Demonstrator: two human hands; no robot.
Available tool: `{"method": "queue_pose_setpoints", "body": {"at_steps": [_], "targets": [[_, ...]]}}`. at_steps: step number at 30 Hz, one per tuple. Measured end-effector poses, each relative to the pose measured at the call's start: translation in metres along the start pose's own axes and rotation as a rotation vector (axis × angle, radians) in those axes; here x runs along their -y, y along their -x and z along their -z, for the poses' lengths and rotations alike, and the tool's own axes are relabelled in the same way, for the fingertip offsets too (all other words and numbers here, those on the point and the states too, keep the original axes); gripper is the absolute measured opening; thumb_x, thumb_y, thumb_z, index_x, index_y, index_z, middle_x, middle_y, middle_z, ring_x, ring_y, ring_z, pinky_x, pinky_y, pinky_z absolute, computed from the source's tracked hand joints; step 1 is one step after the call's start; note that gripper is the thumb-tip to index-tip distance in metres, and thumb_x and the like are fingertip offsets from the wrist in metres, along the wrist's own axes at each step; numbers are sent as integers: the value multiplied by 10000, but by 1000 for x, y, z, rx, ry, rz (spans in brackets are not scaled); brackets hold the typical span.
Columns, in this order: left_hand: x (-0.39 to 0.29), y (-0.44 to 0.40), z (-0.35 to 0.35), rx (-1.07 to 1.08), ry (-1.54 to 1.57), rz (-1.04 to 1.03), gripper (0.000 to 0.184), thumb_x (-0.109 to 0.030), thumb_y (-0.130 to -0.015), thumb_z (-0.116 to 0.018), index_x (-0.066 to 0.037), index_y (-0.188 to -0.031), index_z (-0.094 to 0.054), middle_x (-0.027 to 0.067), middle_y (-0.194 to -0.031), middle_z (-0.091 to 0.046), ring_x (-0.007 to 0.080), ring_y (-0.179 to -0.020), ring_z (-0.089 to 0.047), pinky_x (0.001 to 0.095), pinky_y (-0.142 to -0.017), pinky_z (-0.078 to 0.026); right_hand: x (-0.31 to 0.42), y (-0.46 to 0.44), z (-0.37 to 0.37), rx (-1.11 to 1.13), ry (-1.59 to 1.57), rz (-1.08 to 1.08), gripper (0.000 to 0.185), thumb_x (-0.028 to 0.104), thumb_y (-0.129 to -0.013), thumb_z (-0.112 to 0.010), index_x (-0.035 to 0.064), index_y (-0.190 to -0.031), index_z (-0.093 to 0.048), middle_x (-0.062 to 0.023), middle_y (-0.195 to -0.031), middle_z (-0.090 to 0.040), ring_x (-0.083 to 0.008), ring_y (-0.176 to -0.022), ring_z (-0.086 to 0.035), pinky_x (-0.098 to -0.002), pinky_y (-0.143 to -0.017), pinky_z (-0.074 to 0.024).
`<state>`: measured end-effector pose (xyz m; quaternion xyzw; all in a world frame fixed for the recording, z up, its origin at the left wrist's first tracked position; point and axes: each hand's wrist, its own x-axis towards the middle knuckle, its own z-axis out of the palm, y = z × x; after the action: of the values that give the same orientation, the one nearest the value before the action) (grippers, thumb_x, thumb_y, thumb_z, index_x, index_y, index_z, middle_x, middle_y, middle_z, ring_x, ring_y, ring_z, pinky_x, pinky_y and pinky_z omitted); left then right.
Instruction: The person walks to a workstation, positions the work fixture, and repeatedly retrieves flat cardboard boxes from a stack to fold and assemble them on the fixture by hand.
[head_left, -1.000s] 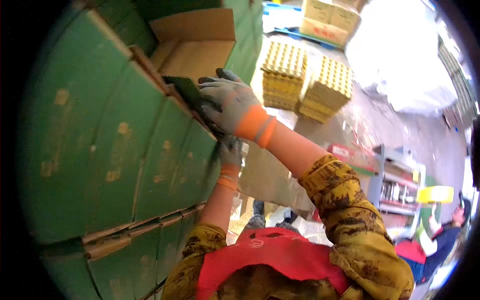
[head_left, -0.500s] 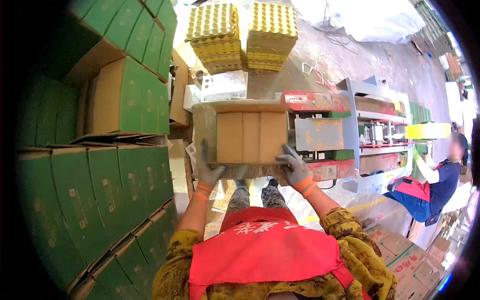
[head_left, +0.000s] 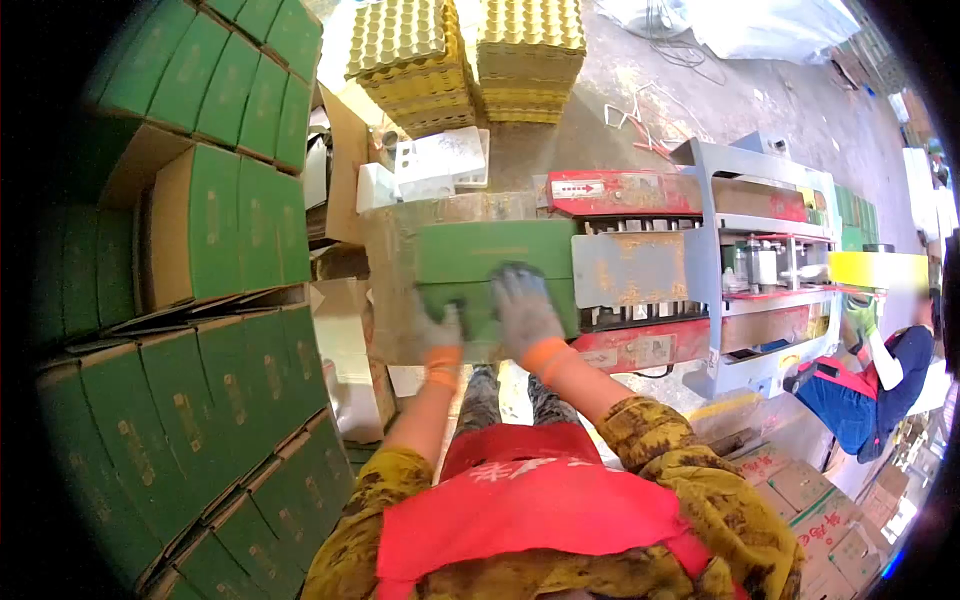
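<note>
A green carton (head_left: 490, 245) lies on the worn bench (head_left: 390, 280) in front of me, its two green flaps folded over the top with a seam between them. My right hand (head_left: 527, 312), in a grey glove with an orange cuff, rests on the top near the seam, fingers stretched out and slightly blurred. My left hand (head_left: 438, 332), gloved the same way, is open at the carton's near left corner, thumb apart from the fingers. A metal plate (head_left: 640, 268) of the carton-sealing machine (head_left: 712, 260) meets the carton's right end.
Stacked green cartons (head_left: 215, 420) rise along my left. Behind the bench stand yellow egg-tray stacks (head_left: 530, 70) and white trays (head_left: 440, 165). A roll of yellow tape (head_left: 878, 270) sits at the machine's far end, beside a co-worker (head_left: 860, 390). Printed cartons (head_left: 830, 520) lie at lower right.
The carton's top has gone from brown inner cardboard to closed green flaps. My right hand has moved left from the near right corner onto the top; my left hand has shifted slightly right.
</note>
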<state>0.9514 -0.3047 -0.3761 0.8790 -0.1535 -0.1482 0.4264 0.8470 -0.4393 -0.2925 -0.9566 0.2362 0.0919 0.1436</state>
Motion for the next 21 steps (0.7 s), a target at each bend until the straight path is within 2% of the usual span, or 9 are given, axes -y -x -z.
{"method": "queue_pose_setpoints", "body": {"at_steps": [2, 4, 9, 11, 12, 13, 16, 20, 21], "targets": [[-28, 26, -39, 52, -193, -54, 684, -258, -815, -631, 15, -1379, -356, 206, -1383, -419, 329, -1273, -411, 395, -1082, -289, -15, 14, 10, -39, -75, -240, 673, 229, -773, -615, 3, -1360, -375, -217, -1400, -381, -376, -1304, -342, -474, -1110, -216], [-32, 31, -39, 254, 46, 49, 628, -227, -853, -588, 13, -1383, -350, 191, -1393, -413, 292, -1275, -411, 353, -1066, -312, -7, 5, 43, -240, -283, -60, 648, 160, -758, -630, 19, -1350, -406, -215, -1391, -391, -389, -1303, -341, -471, -1097, -248], [-81, -31, 87, -51, 1299, 282, 448, -124, -920, -506, 21, -1335, -417, 146, -1291, -510, 213, -1173, -487, 309, -988, -379, 118, -76, 176, -530, -575, 517, 628, 146, -746, -672, 52, -1324, -445, -167, -1347, -444, -364, -1266, -385, -447, -1048, -331], [-48, -55, 116, -122, 1088, 171, 378, -110, -935, -498, 30, -1284, -463, 124, -1221, -553, 186, -1108, -516, 304, -946, -403, 178, -114, 205, -569, -617, 722, 625, 168, -742, -687, 79, -1316, -457, -137, -1329, -473, -337, -1264, -396, -433, -1060, -328], [-12, -76, 128, -160, 620, 36, 343, -117, -936, -507, 38, -1242, -494, 111, -1171, -576, 175, -1063, -530, 307, -919, -414, 206, -132, 214, -615, -605, 830, 595, 176, -757, -677, 85, -1305, -464, -129, -1322, -485, -321, -1264, -405, -437, -1072, -314], [-21, -88, 153, -172, 615, 6, 313, -123, -935, -512, 45, -1200, -507, 104, -1142, -586, 175, -1036, -538, 308, -895, -422, 228, -149, 217, -588, -650, 902, 503, 189, -780, -643, 87, -1258, -525, -103, -1321, -503, -301, -1274, -409, -440, -1091, -283], [-56, -102, 205, -130, 515, 30, 275, -128, -925, -536, 61, -1124, -516, 80, -1059, -609, 175, -931, -562, 324, -823, -454, 261, -190, 207, -417, -332, 1021, 410, 196, -796, -606, 111, -1197, -592, -77, -1325, -512, -284, -1288, -404, -444, -1113, -244], [-58, -100, 197, -105, 549, 40, 362, -120, -912, -562, 32, -1226, -467, 75, -1097, -590, 174, -929, -552, 305, -814, -472, 245, -167, 202, -381, -435, 900, 317, 179, -801, -611, 148, -1115, -645, -65, -1327, -513, -306, -1302, -383, -466, -1125, -220], [-65, -96, 202, -37, 588, 150, 410, -116, -910, -564, 20, -1275, -435, 81, -1148, -568, 180, -964, -547, 300, -826, -473, 228, -149, 205, -429, -488, 770, 312, 159, -794, -621, 141, -1104, -646, -76, -1328, -511, -330, -1300, -378, -471, -1120, -231]]}}
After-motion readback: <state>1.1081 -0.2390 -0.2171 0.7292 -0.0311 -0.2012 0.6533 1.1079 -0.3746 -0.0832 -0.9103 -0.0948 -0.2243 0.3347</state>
